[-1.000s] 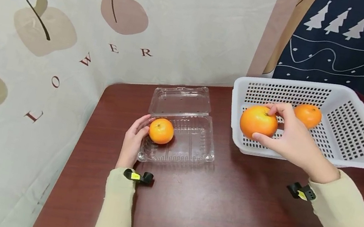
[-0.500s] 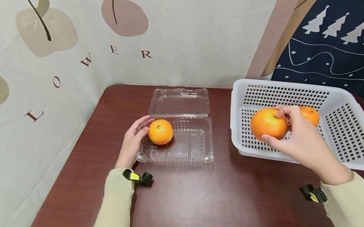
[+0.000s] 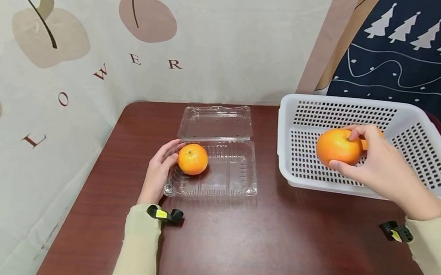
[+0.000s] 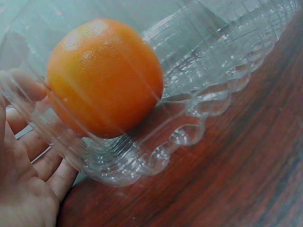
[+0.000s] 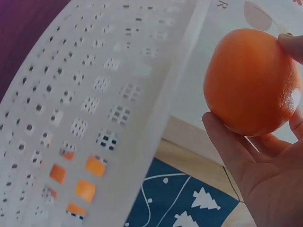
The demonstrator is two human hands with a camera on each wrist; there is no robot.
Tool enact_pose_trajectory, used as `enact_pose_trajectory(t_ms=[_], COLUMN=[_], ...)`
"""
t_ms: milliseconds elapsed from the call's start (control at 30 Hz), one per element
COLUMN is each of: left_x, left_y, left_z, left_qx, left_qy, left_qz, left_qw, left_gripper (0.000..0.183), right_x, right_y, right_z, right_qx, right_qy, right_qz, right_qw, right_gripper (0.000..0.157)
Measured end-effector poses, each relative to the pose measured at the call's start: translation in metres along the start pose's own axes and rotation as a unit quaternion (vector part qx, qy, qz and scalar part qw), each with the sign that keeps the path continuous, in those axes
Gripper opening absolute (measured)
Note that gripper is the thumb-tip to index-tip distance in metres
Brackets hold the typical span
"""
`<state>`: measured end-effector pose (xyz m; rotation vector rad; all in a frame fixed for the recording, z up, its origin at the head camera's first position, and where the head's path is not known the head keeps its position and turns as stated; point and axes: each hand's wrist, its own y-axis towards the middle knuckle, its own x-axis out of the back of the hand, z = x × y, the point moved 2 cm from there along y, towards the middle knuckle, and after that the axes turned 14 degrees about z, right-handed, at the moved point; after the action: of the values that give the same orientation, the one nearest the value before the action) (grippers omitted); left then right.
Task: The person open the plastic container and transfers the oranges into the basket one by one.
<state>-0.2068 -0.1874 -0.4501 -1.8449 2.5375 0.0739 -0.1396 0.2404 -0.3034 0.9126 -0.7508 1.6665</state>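
Observation:
My left hand [image 3: 157,173] holds the left side of an open clear plastic clamshell container [image 3: 232,173], its fingers against the wall in the left wrist view. An orange [image 3: 193,159] sits in the container's left part, close beside that hand; through the plastic it looks large and round [image 4: 104,78]. Over the white basket [image 3: 284,171], my right hand [image 3: 385,166] grips a larger orange [image 3: 337,148] between thumb and fingers. In the right wrist view this held orange [image 5: 251,80] is above the basket's rim. Another orange [image 3: 380,133] in the basket is mostly hidden behind the right hand.
The container's lid [image 3: 216,123] lies folded back toward the wall. All stands on a dark red-brown table [image 3: 255,249]. A printed cloth [image 3: 236,39] hangs behind, and a navy cloth with white trees [image 3: 422,68] is at the right.
My right hand has moved right with the held orange, farther over the basket, and now covers most of the orange behind it. The left hand and container stay in place.

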Motion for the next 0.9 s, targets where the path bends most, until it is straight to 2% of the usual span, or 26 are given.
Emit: enact_pose_trajectory(t_ms=[133,367,900], left_x=[-0.001,-0.002,-0.001], left_y=[0.0,0.001,-0.001], left_z=[0.0,0.0,-0.001], left_qx=[0.001,-0.009,0.008], left_qy=[0.002,0.003,0.011], left_qz=[0.0,-0.003,-0.001], left_qw=[1.0,0.9999,0.9999], left_gripper=[0.038,0.038,0.038], right_x=[0.006,0.017,0.039], right_y=[-0.002,-0.007,-0.01], right_z=[-0.004,-0.012,-0.031], right_qx=[-0.017,-0.034,-0.058], right_qy=[-0.007,-0.025,-0.058], right_qz=[0.011,0.007,0.017], right_qw=[1.0,0.999,0.996], right_gripper=[0.067,0.066,0.067])
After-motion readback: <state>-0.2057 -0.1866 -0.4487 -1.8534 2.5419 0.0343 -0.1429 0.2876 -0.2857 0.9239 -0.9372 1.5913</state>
